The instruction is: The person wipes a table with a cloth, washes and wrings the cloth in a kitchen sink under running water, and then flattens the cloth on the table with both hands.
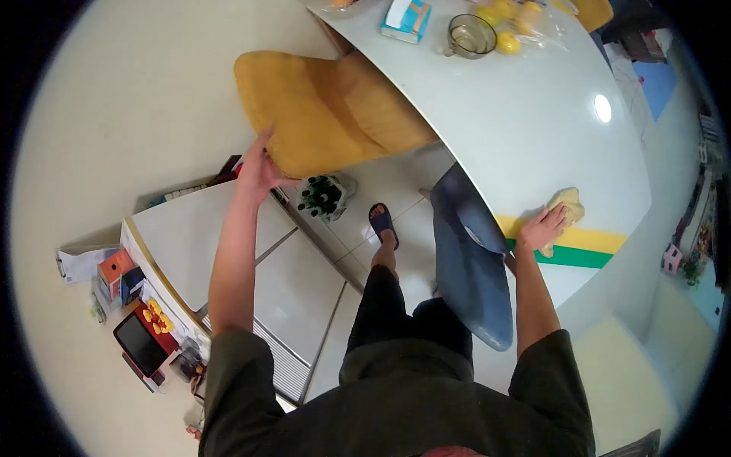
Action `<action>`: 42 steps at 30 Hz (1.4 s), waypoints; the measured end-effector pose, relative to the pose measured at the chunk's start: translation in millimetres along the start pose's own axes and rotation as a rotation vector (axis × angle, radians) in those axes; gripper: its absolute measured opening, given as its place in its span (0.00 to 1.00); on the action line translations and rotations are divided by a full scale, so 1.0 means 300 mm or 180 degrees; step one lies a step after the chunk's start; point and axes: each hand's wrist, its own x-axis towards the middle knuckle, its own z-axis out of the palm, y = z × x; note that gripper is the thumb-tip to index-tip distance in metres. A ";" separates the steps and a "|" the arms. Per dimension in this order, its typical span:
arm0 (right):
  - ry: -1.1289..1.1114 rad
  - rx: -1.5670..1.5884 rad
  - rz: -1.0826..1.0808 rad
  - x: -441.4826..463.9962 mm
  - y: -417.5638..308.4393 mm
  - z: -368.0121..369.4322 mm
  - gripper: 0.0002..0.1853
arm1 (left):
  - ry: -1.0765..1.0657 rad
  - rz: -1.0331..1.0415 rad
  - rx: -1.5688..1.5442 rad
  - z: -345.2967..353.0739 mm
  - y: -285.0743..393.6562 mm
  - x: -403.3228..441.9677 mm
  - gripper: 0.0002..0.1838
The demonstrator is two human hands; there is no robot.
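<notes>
Cloth [573, 198] lies on the glossy white table [533, 129], yellow chair [312, 114] alongside, tiles [405, 179] below.

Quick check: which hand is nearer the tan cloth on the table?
Right. The right hand rests on the cloth; the left hand is well away from it, at the edge of the yellow chair.

There was one glossy white counter [525, 99], bearing one yellow stripe [601, 238] and one green stripe [579, 257]; one crumpled yellow cloth [569, 203]; one transparent glass cup [472, 38]; one blue-and-white box [406, 20]; several round yellow fruits [508, 43], too overlapped to count; two mustard-yellow upholstered chairs [304, 114]; one smooth blue-grey chair [468, 278]; several dark green bottles [324, 196], too clustered to count.
</notes>
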 end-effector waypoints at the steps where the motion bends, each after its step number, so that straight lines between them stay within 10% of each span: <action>1: -0.0017 -0.0029 0.0033 0.000 -0.005 -0.001 0.29 | 0.0194 -0.0061 0.0145 0.000 0.008 0.048 0.43; 15: 0.0100 -0.0160 -0.0310 0.008 0.012 0.032 0.31 | 0.1154 0.0544 -0.0451 0.354 -0.388 0.021 0.17; 23: -0.0185 -0.0156 -0.0130 0.020 0.010 0.016 0.32 | 0.0804 0.0802 -0.0490 0.454 -0.400 -0.065 0.23; 29: -0.0057 -0.0191 -0.0377 0.036 0.039 0.030 0.29 | -0.0100 -0.0030 -0.1832 0.078 -0.651 -0.148 0.38; 36: -0.0374 0.0235 -0.0364 0.097 0.167 0.077 0.31 | 0.1740 -0.0671 -0.0701 -0.452 -1.525 0.154 0.20; 39: -0.0496 0.0080 -0.0063 0.113 0.156 0.063 0.32 | 0.2854 -0.0253 0.2319 -0.681 -1.707 0.331 0.20; 42: -0.0655 -0.0552 0.0099 0.211 0.240 0.054 0.34 | 0.2775 -0.0418 0.2087 -0.804 -1.562 0.447 0.21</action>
